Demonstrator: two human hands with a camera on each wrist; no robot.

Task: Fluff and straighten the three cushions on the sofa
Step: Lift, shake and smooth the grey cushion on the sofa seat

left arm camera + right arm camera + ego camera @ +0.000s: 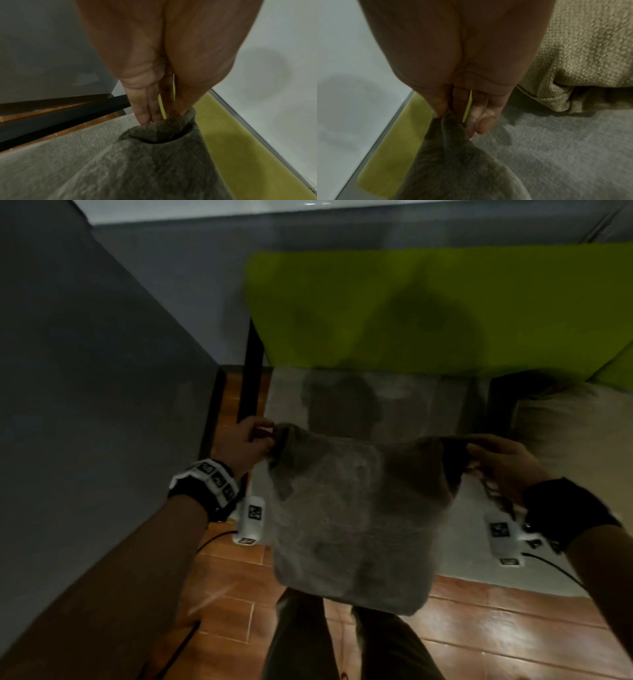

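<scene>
The left hand (245, 441) pinches one top corner of the grey cushion (352, 522) and the right hand (503, 463) pinches the other; the cushion hangs below both grips, held off the sofa (424, 309), in front of the legs. Beyond the grips lies the grey seat; a beige cushion (583, 54) sits just right of the right-hand grip.

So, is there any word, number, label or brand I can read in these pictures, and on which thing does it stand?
No readable text in any view.
Black-and-white square markers on the left wrist band and on the white wrist devices: patterns only, no letters.
The grey cushion, held by both hands, shows no label.
</scene>
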